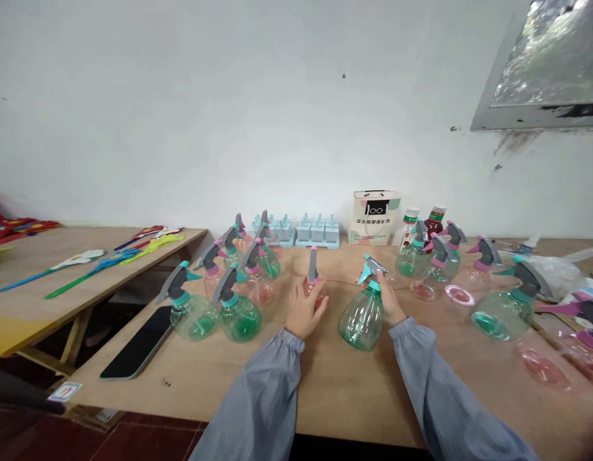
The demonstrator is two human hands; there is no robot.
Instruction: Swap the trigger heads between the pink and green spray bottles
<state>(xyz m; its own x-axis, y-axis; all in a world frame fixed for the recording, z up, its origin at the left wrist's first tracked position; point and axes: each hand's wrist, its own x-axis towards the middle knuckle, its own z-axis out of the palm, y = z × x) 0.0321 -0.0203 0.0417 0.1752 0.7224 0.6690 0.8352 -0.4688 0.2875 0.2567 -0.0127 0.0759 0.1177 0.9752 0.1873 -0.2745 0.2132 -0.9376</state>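
My left hand (306,307) is wrapped round a pink spray bottle (313,272) with a grey and pink trigger head, upright at the middle of the table; the hand covers most of its body. To the right, my right hand (389,299) grips a green spray bottle (361,320) by its neck and grey-teal head, and the bottle leans a little. The two bottles stand apart. Left of my left hand is a group of green and pink spray bottles, the nearest a green one (239,317). More spray bottles, such as a green one (505,314), stand at the right.
A black phone (138,342) lies at the table's left. Along the wall are pale blue molds (317,232), a paper bag (373,219) and two capped bottles, one white (410,224). Another table (41,307) at the left holds colourful hand-shaped items. A plastic bag (558,275) lies far right.
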